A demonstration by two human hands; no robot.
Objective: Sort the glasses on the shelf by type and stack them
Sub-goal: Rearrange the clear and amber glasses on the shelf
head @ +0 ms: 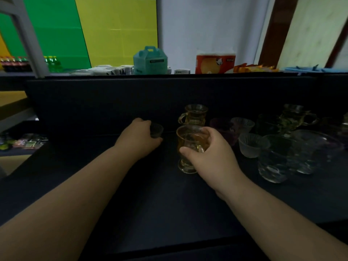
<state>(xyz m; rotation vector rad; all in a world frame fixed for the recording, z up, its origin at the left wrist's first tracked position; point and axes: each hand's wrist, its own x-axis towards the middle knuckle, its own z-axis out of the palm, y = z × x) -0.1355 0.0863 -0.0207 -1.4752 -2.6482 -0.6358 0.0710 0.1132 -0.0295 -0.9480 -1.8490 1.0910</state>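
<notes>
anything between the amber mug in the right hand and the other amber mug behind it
Nothing visible. The right hand holds the amber mug just in front of the second amber mug, with only bare dark shelf between them.

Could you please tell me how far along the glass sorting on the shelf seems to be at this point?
Early on. Nothing is visibly stacked yet; one amber handled glass stands apart at the back. In hand: the right hand grips a matching amber glass, and the left hand holds a small dark cup. Left: the mixed cluster on the right, including frosted cups, clear tumblers and another handled glass.
</notes>
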